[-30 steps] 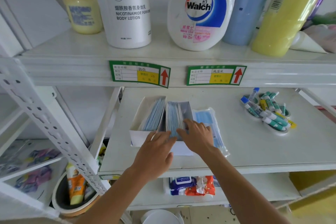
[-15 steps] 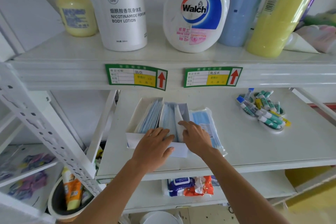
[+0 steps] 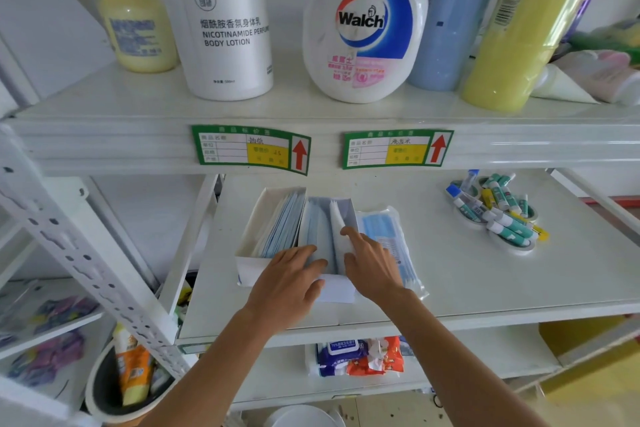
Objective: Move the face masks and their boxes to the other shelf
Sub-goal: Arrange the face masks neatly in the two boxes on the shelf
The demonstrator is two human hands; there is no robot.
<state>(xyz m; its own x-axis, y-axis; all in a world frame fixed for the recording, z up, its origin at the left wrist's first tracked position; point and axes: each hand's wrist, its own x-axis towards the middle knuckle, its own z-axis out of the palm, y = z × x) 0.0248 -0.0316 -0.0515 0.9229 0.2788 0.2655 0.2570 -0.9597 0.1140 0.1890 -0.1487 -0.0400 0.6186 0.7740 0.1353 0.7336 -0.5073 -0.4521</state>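
1. Head view: an open white cardboard box [image 3: 257, 218] sits at the left of the middle white metal shelf [image 3: 467, 284], packed with pale blue face masks [image 3: 282, 225] standing on edge.
2. Just right of the box, touching its side, lies a clear plastic packet of blue masks [image 3: 384, 229], flat on the same shelf.
3. The left hand [image 3: 289, 282] rests over the box's near edge, fingers extended onto the masks, not closed around anything.
4. The right hand [image 3: 372, 265] presses spread fingers against the box's right wall and partly covers the packet; whether it grips either, I cannot tell.
5. Farther right on that shelf lies a heap of small green-and-white tubes [image 3: 498, 215].
6. On the upper shelf stand a white body lotion bottle [image 3: 227, 28] and a white Walch bottle [image 3: 363, 24].
7. Two green price labels [image 3: 251, 149] are stuck to the upper shelf's front edge.
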